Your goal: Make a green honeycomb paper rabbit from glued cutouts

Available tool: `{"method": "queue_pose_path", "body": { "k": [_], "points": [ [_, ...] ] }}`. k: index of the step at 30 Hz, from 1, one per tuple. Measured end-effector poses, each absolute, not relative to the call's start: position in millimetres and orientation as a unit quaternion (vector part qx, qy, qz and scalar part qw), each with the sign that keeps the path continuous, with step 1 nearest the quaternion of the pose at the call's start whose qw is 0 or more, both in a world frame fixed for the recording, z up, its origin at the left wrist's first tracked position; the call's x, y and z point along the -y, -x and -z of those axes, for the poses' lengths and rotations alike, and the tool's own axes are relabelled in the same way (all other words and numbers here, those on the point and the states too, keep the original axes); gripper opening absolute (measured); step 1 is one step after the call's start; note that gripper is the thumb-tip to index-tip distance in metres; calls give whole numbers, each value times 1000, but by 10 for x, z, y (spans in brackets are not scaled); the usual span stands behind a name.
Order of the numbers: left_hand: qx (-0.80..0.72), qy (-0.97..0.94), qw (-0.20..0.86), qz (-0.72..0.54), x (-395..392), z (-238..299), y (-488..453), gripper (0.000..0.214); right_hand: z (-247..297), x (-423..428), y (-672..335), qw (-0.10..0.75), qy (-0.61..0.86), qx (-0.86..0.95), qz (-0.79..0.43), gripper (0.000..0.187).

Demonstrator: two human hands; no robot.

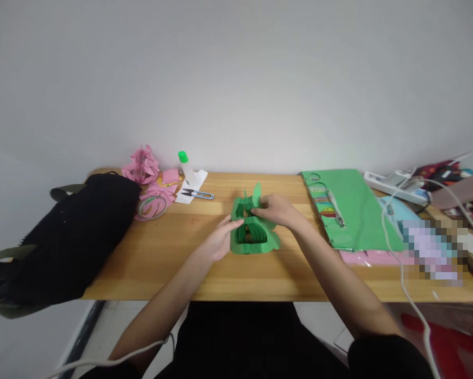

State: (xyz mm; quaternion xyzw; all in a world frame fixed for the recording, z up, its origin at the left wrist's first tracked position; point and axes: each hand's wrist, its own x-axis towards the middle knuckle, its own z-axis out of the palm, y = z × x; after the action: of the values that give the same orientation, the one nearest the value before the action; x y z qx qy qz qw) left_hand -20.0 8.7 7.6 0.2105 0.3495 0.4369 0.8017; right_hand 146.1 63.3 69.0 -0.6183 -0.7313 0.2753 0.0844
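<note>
Green paper piece (255, 247) lies near the middle of the wooden tabletop (157, 273), between the person's two hands. Many thin layers, stacked; scalloped outline at lower right, a narrow tongue sticking up at the far end. Two dark hollows in its upper face, one beyond the other, layer edges showing inside.

Left hand (220, 239): at the near-left edge, thumb laid over the top, fingers along the side. Grip narrow, holding the piece by that edge.

Right hand (278, 209): at the far-right part, fingers bent, a fingertip at the farther hollow. Touching the paper; cannot tell whether its grip is closed on a layer.

Left of the hands: black bag (70, 242) with dark straps; crumpled pink paper (141, 166) by the wall; tape roll (152, 208) lying flat on pink scraps. Thread snips (199, 195), blue-handled, blades toward the bag, partly over a white paper (199, 180). Glue bottle (187, 171), green cap, slightly tilted.

Right: green sheets (362, 210) in a stack, a pen-like tool (334, 208) on top, pink sheets (386, 257) showing beneath the near edge. Beyond, a white power strip (398, 187).
</note>
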Motion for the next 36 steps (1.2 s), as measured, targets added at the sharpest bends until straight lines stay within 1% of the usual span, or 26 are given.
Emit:
{"method": "queue_pose_path", "body": {
  "k": [3,5,7,13,18,20,23,29,32,36],
  "points": [
    [-367,-222,792,-434,-82,-90,231,43,-712,-565,-1579,124,574,720,-371,24],
    [-373,-234,783,-439,-83,-120,242,44,-708,-508,-1662,177,532,694,-451,23],
    [-382,-246,771,-447,-89,-154,248,45,-686,-453,-1735,224,505,666,-501,23],
    [-419,-296,720,-467,-112,-235,253,45,-570,-337,-1861,320,488,579,-569,24],
    [-441,-365,658,-489,-128,-301,280,46,-479,-268,-1881,429,411,500,-630,30],
    [-440,-401,629,-500,-138,-319,298,47,-450,-248,-1875,452,381,456,-665,29],
    [-441,-446,589,-510,-152,-334,319,48,-410,-231,-1864,454,350,404,-713,30],
    [-458,-470,564,-501,-174,-326,320,54,-330,-196,-1847,462,348,379,-723,29],
    [-475,-489,538,-495,-183,-306,317,54,-307,-150,-1845,480,383,382,-691,28],
    [-498,-543,467,-488,-188,-262,322,54,-294,-59,-1848,500,432,413,-627,26]
  ]
}}
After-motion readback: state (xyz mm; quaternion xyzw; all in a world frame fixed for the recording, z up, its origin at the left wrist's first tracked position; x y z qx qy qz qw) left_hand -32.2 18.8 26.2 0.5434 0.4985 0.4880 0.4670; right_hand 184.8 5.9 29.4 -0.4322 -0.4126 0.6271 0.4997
